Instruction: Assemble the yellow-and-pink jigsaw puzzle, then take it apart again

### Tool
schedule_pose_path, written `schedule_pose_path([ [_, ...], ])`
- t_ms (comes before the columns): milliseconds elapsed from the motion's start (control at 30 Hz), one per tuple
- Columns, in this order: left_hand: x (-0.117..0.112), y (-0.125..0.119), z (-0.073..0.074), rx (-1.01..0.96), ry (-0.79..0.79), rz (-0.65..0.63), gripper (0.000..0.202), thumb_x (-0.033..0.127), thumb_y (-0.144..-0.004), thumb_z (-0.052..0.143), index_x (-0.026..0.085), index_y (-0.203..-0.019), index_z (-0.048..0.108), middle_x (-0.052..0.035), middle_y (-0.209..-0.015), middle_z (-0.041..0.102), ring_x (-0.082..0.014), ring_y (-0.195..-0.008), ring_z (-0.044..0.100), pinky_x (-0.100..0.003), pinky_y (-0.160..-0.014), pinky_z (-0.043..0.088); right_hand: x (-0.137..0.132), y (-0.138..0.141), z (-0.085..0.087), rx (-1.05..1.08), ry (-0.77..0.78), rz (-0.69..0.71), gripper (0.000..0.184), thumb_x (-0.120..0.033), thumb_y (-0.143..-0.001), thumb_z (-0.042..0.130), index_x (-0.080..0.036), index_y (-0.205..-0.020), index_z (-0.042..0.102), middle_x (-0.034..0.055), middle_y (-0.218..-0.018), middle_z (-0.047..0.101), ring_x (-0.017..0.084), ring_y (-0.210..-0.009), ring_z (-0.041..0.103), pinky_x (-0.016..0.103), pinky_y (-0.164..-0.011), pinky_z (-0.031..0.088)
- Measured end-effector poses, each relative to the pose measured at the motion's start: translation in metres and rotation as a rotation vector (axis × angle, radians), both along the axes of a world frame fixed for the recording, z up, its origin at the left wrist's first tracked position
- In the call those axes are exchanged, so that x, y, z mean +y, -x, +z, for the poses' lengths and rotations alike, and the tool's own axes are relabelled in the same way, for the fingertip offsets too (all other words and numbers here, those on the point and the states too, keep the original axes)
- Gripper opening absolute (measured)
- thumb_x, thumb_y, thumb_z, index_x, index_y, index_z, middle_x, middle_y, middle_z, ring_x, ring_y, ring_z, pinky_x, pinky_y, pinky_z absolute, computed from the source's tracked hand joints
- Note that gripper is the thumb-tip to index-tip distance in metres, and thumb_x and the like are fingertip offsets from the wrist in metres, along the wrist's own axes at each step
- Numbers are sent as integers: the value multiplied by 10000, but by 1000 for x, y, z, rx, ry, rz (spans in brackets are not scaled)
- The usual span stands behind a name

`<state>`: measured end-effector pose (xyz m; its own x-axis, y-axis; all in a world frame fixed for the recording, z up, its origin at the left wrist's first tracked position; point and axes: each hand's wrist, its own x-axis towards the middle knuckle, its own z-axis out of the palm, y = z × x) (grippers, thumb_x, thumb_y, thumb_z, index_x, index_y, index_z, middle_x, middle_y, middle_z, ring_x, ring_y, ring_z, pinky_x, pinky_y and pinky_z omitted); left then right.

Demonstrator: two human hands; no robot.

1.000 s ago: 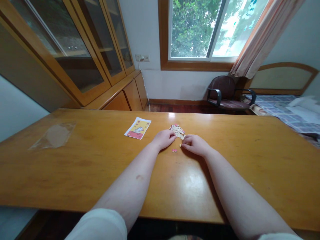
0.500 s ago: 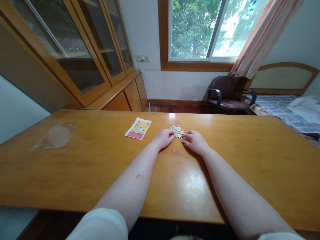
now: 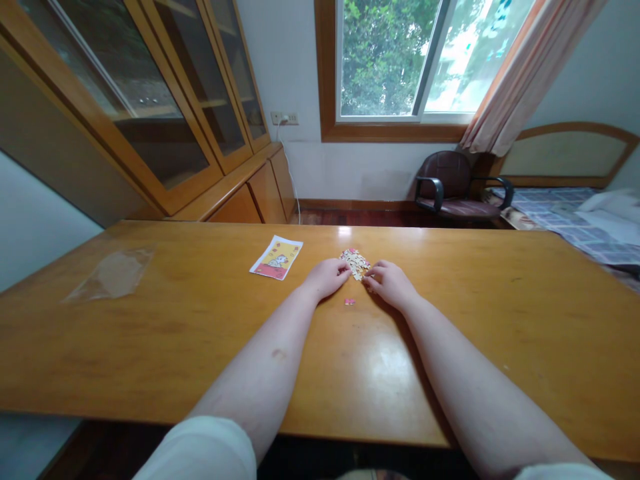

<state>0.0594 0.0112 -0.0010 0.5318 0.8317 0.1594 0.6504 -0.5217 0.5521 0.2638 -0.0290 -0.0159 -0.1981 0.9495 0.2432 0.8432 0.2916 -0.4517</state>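
A small heap of jigsaw puzzle pieces (image 3: 356, 262) lies on the wooden table (image 3: 210, 347), mostly pale backs up with a few pink faces. My left hand (image 3: 330, 276) rests at the heap's left edge, its fingers curled in; whatever they hold is too small to make out. At the right edge, the bent fingers of my right hand (image 3: 390, 283) come together against the pieces, and I cannot make out what is between them. Nearer to me, a little pink piece or joined pair of pieces (image 3: 349, 302) lies apart between my wrists.
Left of the heap lies a picture sheet (image 3: 277, 257) with a cartoon figure on yellow and pink. Farther left is a clear plastic bag (image 3: 113, 273). Beyond the table stand a glass-fronted cabinet (image 3: 215, 167), an office chair (image 3: 450, 183) and a bed (image 3: 560, 213).
The fingers of my right hand have drawn closer together and shifted slightly toward me at the heap's edge. My left hand, the picture sheet and the separate pink piece stay in place.
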Motion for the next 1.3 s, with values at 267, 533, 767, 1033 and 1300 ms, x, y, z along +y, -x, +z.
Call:
schedule_pose_path([
  [267,1,1,0,13,-2,3,255,336,-868,495,190,-809,696,-26,-778,678,-166,-710,579,-259,-636,413,2,0,0,156,-35,30,152,-274,-859,612,-182,-785,707,72,-886,663,189,-848,614,303,-817,466],
  [533,-1,0,0,22,-8,-18,252,275,-860,520,230,-997,727,-36,-931,695,-181,-837,620,-282,-773,479,1,1,-2,178,4,87,176,-285,-847,605,-189,-730,693,53,-835,660,179,-819,609,293,-795,459],
  [767,-1,-2,-2,62,-75,-118,288,233,-869,530,259,-1071,732,-46,-1025,656,-188,-926,617,-303,-867,488,2,-3,-2,83,-6,9,107,-289,-794,681,-204,-748,726,50,-835,666,182,-803,619,294,-789,469],
  [1033,-2,-1,-3,115,-69,-159,320,249,-840,570,259,-1129,706,-47,-1062,633,-195,-942,612,-307,-883,487,0,0,-1,119,34,111,29,-235,-742,740,-214,-744,719,26,-839,667,170,-809,620,287,-779,473],
  [1300,-1,-2,-5,97,-45,-155,196,310,-807,615,244,-957,721,-33,-1015,642,-194,-924,608,-293,-838,486,-3,7,5,62,55,223,47,-207,-769,715,-223,-741,749,20,-759,710,160,-732,629,278,-750,466],
])
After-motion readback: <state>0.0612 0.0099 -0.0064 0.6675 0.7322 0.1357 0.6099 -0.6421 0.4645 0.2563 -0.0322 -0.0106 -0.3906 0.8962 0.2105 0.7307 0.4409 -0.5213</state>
